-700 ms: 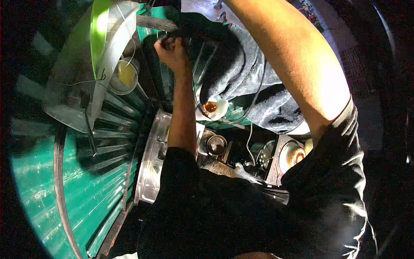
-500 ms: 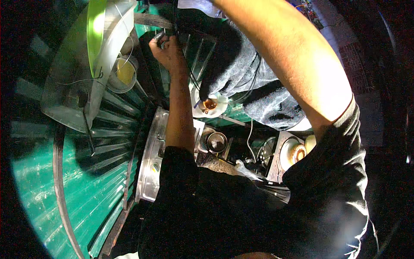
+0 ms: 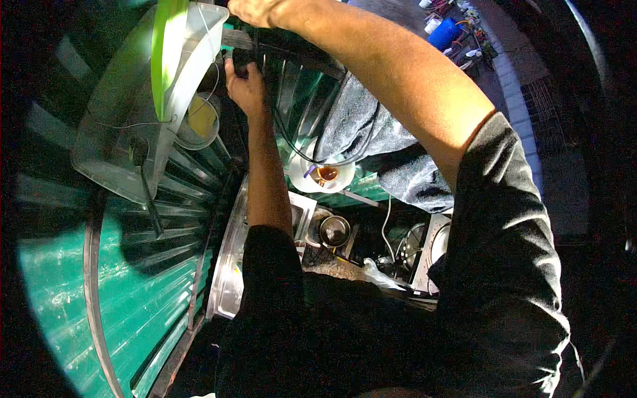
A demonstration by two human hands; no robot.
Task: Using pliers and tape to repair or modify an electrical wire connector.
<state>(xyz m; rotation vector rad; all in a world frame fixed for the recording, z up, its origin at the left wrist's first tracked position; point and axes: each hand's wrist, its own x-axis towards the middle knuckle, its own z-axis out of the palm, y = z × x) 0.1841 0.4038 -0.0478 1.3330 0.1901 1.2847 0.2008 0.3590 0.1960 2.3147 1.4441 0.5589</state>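
Reaching up beside a dark wooden post, my left hand [image 3: 245,91] has its fingers curled, with the fingertips lost in shadow; what they grip cannot be made out. A dark cable [image 3: 279,118] hangs close to this hand and loops down over a grey cloth [image 3: 355,113]. My right hand [image 3: 260,10] is raised at the upper edge, above and a little right of the left one. Its fingers are bent, and the frame cuts off part of them, so what they hold is hidden. A horizontal wooden beam [image 3: 237,40] lies between the two hands.
Left of my hands hangs a translucent plastic bin [image 3: 109,149] with a bright green piece [image 3: 166,63]; a white tub [image 3: 199,126] is beside it. Below are a glass cup of brown liquid [image 3: 328,174] on a white plate [image 3: 298,178], a metal pot [image 3: 335,231] and a steel sink [image 3: 229,292].
My right hand has come into view at the top, and its arm has swung left and lower. My left hand has shifted slightly. The cable now hangs in a wider loop.
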